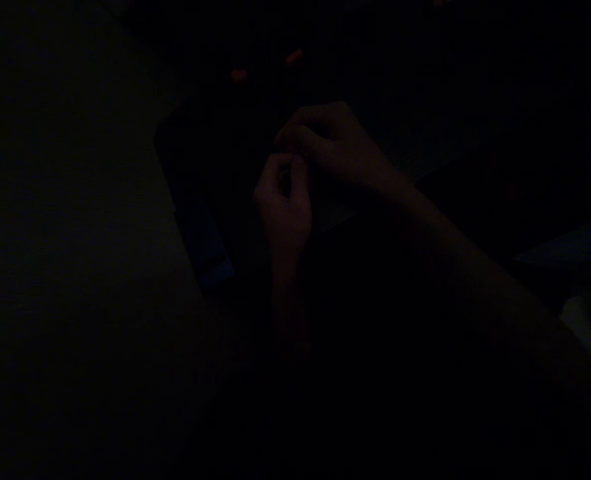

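Observation:
The view is very dark. My left hand [286, 200] is closed, its thumb and fingers pinched together at the top. Just above and to its right, my right hand [325, 140] is closed too, thumb against the fingers, the fingertips close to those of the left. Whatever lies between the fingertips, if anything, is too dark and small to make out. Both hands are over a dark table [200, 153] with a rounded corner at the left.
A blue flat object [205, 247] lies along the table's left edge. Beyond the hands are two small orange things, one at the left [239, 75] and one at the right [294, 57]. Something pale [585, 327] shows at the right, near my forearm.

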`<state>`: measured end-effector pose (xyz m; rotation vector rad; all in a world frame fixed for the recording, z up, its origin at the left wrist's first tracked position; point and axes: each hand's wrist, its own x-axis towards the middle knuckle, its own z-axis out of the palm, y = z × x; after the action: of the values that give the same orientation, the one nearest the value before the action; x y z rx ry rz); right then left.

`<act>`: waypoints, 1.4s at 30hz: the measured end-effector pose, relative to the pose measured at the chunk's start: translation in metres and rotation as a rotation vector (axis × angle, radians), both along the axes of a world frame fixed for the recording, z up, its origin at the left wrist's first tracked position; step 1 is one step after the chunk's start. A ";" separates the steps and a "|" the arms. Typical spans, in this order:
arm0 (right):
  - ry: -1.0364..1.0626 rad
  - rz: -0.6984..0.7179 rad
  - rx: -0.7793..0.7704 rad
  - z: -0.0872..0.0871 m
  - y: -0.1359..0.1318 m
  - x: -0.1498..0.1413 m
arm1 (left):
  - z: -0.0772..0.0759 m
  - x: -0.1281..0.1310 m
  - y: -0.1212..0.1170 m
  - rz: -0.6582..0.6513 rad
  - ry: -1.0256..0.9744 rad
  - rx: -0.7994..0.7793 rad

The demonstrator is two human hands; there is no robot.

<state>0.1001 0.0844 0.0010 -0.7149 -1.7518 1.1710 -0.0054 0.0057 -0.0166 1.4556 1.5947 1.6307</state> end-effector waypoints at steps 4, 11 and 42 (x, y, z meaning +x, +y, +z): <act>-0.010 -0.024 0.004 0.000 0.000 -0.001 | 0.004 0.003 -0.002 0.034 0.022 -0.023; -0.036 -0.021 0.001 0.002 -0.001 0.000 | 0.003 0.001 -0.001 0.055 0.071 -0.057; -0.014 -0.033 -0.041 0.000 0.004 -0.003 | -0.002 -0.001 0.001 0.028 0.061 -0.020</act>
<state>0.0967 0.0882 0.0006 -0.7757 -1.7256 1.1848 -0.0067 0.0071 -0.0186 1.4919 1.6671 1.5958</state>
